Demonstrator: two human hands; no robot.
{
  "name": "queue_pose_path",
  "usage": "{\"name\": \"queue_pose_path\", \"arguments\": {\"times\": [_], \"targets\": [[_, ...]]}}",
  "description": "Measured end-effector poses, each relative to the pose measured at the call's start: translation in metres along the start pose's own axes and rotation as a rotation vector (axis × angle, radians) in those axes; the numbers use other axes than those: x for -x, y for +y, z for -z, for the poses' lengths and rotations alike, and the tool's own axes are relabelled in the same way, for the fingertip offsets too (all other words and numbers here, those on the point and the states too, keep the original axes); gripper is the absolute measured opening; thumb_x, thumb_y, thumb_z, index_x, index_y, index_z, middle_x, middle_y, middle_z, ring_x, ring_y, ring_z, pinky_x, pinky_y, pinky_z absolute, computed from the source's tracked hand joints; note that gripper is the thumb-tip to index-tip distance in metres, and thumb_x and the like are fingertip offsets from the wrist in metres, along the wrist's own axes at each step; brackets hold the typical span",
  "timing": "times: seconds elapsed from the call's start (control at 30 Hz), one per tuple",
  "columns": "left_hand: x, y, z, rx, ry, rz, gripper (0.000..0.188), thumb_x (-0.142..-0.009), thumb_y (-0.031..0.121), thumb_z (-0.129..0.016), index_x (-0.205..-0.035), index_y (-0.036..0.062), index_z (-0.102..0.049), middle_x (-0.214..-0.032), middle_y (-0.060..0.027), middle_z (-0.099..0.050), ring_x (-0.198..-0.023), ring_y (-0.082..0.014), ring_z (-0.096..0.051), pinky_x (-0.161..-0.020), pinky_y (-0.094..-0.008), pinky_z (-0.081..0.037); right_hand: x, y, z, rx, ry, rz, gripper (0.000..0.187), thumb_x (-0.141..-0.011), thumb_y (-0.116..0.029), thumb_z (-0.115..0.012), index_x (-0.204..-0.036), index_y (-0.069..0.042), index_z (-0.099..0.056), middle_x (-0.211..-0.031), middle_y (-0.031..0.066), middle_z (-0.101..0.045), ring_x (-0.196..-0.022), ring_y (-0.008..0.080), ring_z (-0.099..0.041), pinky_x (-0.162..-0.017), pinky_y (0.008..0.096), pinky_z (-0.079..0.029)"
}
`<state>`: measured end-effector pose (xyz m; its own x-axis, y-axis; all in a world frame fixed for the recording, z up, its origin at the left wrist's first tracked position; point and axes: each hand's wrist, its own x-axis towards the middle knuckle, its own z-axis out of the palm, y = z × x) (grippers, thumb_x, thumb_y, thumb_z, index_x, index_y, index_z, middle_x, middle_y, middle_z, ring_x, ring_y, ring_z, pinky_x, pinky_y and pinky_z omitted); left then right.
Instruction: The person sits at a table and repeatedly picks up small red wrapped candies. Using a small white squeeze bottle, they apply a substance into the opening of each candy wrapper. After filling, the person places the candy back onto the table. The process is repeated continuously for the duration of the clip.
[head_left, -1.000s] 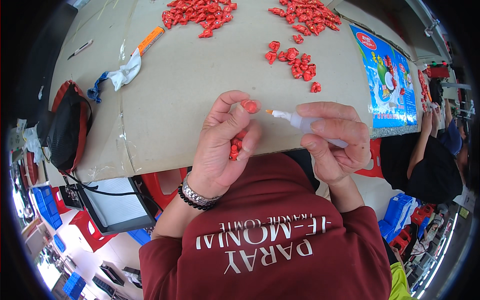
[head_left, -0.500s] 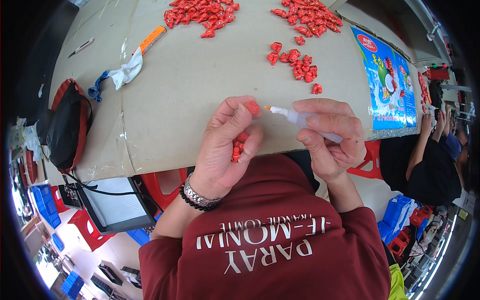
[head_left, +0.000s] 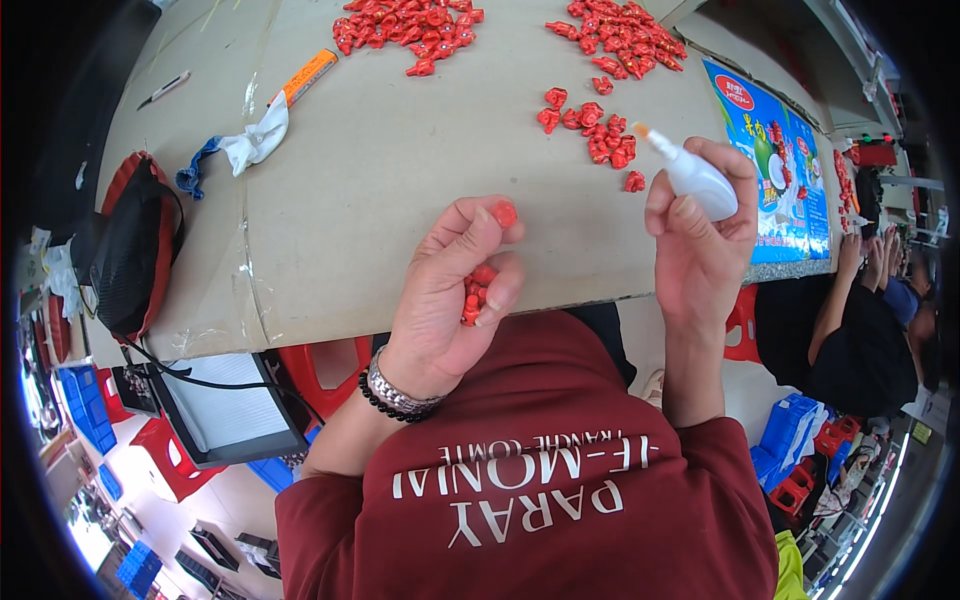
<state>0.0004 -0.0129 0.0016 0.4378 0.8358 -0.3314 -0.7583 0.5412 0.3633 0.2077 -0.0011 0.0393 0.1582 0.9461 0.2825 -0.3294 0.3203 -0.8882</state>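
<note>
Over the table's near edge, my left hand (head_left: 447,285) is closed. Thumb and forefinger pinch a small round red piece (head_left: 503,213), while several more small red parts (head_left: 476,293) sit in the curled lower fingers. To the right, my right hand (head_left: 705,230) grips a white squeeze bottle (head_left: 698,180) with an orange-tipped nozzle pointing up and left, apart from the red piece. Beyond it on the table lie a loose cluster of small red figure-like parts (head_left: 607,140) and a single one (head_left: 634,181).
Two larger heaps of red parts, one left (head_left: 410,32) and one right (head_left: 630,38), lie at the far side. On the left are an orange box cutter (head_left: 306,76), a white cloth (head_left: 257,140), a pen (head_left: 163,90) and a black-red bag (head_left: 140,250). A blue printed sheet (head_left: 770,160) lies right; a co-worker (head_left: 850,320) sits beyond.
My right hand has drawn the bottle away from the red piece, up and to the right, and tilted its nozzle upward. My left hand has stayed almost in place.
</note>
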Motion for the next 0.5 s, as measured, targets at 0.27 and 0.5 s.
{"name": "queue_pose_path", "arguments": {"times": [0.27, 0.5], "targets": [[0.001, 0.001, -0.001, 0.009, -0.014, 0.012, 0.017, -0.096, 0.021, -0.052, -0.106, 0.0070, -0.054, -0.096, -0.0048, -0.062, -0.048, -0.0085, -0.043, -0.037, -0.0192, -0.030, -0.031, 0.002, 0.027, -0.141, 0.156, -0.212, 0.039, -0.076, 0.005, -0.064, -0.112, 0.000, -0.049, -0.094, 0.0125, -0.060, -0.078, 0.0235, -0.066, -0.067, 0.0326, -0.055], [0.001, 0.002, 0.002, 0.050, -0.089, 0.024, 0.015, -0.097, 0.020, -0.050, -0.104, 0.0074, -0.053, -0.098, -0.0050, -0.062, -0.048, -0.0083, -0.041, -0.037, -0.0194, -0.029, -0.090, 0.007, 0.046, 0.416, 0.075, -0.257, 0.028, -0.075, 0.003, -0.062, -0.101, -0.002, -0.051, -0.081, 0.0052, -0.055, -0.067, 0.0161, -0.064, -0.063, 0.0301, -0.055]]}}
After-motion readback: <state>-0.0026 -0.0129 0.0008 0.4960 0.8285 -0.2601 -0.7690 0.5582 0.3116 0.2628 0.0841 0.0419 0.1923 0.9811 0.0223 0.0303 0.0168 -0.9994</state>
